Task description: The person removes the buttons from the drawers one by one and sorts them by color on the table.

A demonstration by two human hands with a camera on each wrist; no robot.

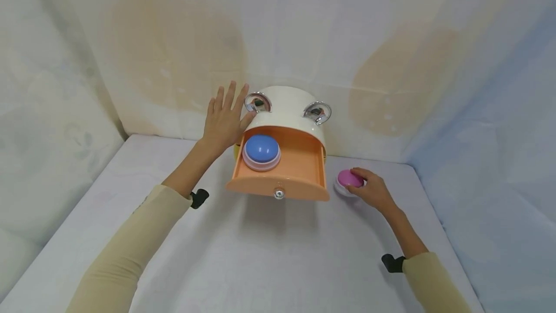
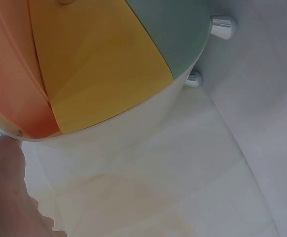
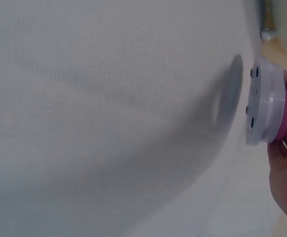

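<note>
R hand [image 1: 375, 192] fingers curled over pink dome button [image 1: 350, 178], gripping rim; in wrist view its white base [image 3: 262, 101] is lifted clear of cloth. Looks light, rigid, smooth plastic — take by rim, not dome. L hand [image 1: 224, 120] flat, fingers straight, bracing cabinet [image 1: 286, 105]; blue button [image 1: 261, 150] in open drawer [image 1: 299, 170] just beside thumb.

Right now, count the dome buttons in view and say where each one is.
2. The blue button sits in the open orange drawer. The pink button is right of the drawer, gripped by the right hand. Closed drawers may hide more.
</note>
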